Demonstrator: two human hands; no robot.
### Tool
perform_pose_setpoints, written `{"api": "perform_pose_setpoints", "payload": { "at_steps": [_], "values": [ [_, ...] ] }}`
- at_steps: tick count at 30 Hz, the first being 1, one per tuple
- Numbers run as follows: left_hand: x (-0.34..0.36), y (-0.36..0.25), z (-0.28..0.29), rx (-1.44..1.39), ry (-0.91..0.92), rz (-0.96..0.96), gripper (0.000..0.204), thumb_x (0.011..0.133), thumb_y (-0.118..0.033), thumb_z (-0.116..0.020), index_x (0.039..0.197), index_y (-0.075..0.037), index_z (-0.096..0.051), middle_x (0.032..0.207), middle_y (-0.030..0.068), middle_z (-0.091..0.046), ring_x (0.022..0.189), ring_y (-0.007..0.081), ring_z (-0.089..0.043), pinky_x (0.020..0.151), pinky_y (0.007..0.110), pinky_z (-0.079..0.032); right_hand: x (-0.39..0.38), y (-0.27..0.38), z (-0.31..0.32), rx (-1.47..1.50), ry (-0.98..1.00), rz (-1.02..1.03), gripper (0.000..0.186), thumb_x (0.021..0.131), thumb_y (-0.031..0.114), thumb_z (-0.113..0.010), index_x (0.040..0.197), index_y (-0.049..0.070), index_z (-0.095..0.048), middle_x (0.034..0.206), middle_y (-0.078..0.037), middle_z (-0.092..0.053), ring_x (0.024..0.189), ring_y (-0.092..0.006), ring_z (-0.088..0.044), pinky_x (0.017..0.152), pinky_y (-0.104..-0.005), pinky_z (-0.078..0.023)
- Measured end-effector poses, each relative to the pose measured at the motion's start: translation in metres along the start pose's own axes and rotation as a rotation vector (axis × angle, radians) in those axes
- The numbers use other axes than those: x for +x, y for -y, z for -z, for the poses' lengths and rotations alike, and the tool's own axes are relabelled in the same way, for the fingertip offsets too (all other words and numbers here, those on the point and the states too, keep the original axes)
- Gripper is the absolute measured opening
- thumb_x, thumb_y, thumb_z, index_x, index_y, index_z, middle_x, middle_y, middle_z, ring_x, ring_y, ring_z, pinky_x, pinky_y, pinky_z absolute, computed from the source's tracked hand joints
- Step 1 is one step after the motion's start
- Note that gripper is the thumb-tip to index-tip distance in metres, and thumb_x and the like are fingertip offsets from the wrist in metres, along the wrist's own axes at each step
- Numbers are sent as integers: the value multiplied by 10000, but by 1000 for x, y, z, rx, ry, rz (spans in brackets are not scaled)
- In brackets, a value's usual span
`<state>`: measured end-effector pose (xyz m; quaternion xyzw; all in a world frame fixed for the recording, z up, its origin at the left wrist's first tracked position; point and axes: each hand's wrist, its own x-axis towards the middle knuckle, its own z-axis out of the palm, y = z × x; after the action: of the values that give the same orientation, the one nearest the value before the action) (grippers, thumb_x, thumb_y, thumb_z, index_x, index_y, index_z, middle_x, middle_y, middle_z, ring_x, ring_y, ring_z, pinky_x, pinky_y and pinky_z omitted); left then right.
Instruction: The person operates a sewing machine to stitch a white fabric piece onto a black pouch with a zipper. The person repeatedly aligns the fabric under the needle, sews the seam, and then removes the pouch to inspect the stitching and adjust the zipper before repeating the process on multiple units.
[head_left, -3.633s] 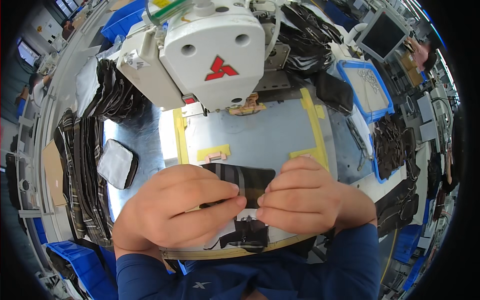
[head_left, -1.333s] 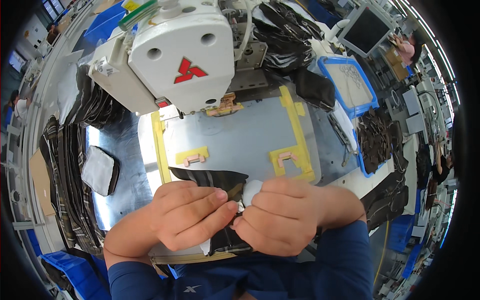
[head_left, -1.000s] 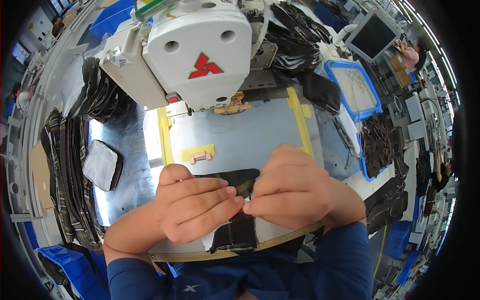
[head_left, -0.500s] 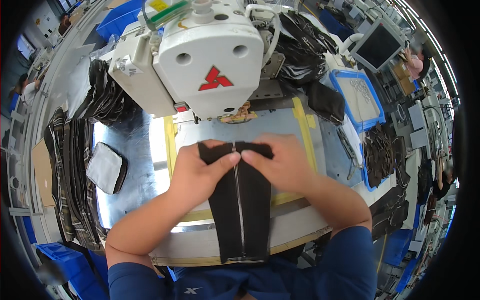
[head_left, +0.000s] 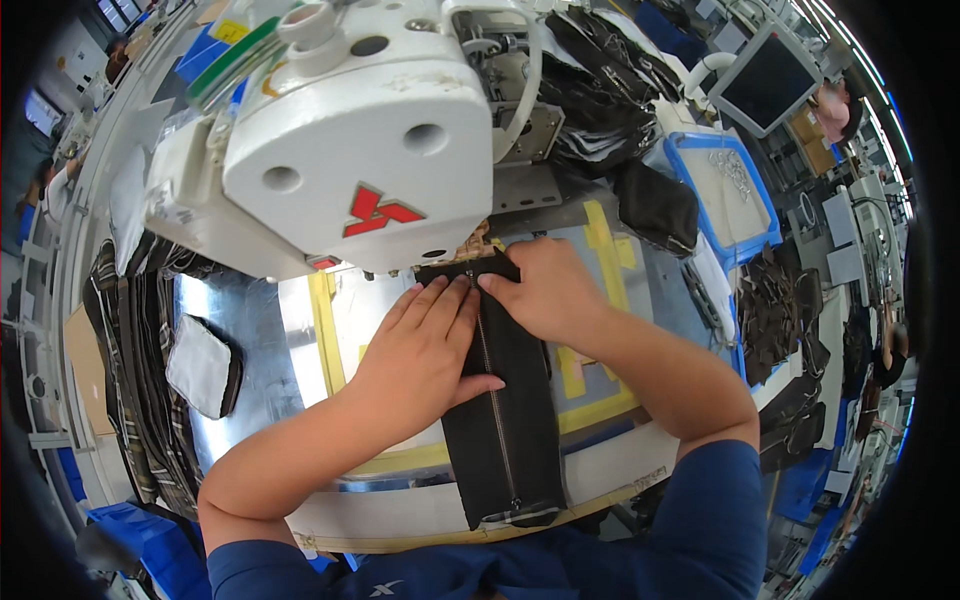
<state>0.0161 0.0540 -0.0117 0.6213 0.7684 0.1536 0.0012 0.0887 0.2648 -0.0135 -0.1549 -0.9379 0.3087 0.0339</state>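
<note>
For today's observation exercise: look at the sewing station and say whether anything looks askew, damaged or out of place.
Nothing stands out. The black zippered fabric strip lies flat and straight on the metal table, its top end under the sewing machine head. The left hand and right hand press flat on either side of the zipper.

Black strip: matt woven cloth, a fine metal zip running down its middle.
Sewing machine, at 12 o'clock: smooth, glossy white painted casing.
Table: bare brushed metal plate, shiny, with blurred reflections.
Yellow tape: matt, papery strips stuck on the plate.
Tray, at 2 o'clock: blue plastic rim, smooth.
Stacked pieces, at 9 o'clock: dark cloth, matt, layered edges.
Sleeve: blue knit cloth, soft, matt.
</note>
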Motion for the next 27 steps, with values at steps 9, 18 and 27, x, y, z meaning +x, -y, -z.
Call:
{"api": "perform_pose_setpoints", "payload": {
  "at_steps": [9,18,27],
  "values": [
    [9,10,1,-12,75,-13,989,793,-623,-809,1416,111,-580,1483,255,-586,1308,414,-589,1142,510,-450,5,12,16,-10,183,-120,364,958,295,-707,914,-65,-732,918,-292,-732,938,-477,-706,879,-530,-559],
    [9,12,0,-13,91,-19,990,775,-628,-812,1400,107,-590,1478,279,-580,1302,424,-594,1135,516,-453,-22,-3,11,-140,-169,329,404,899,252,-792,1149,-19,-627,1300,-240,-660,1126,-464,-657,959,-538,-530],
    [10,12,-3,-127,74,-3,962,745,-542,-879,1357,140,-586,1468,334,-559,1341,486,-563,1179,534,-442,-32,-1,1,-147,120,498,576,897,318,-794,1249,-96,-602,1438,-314,-591,1350,-447,-586,1202,-501,-450]
  ]
}}
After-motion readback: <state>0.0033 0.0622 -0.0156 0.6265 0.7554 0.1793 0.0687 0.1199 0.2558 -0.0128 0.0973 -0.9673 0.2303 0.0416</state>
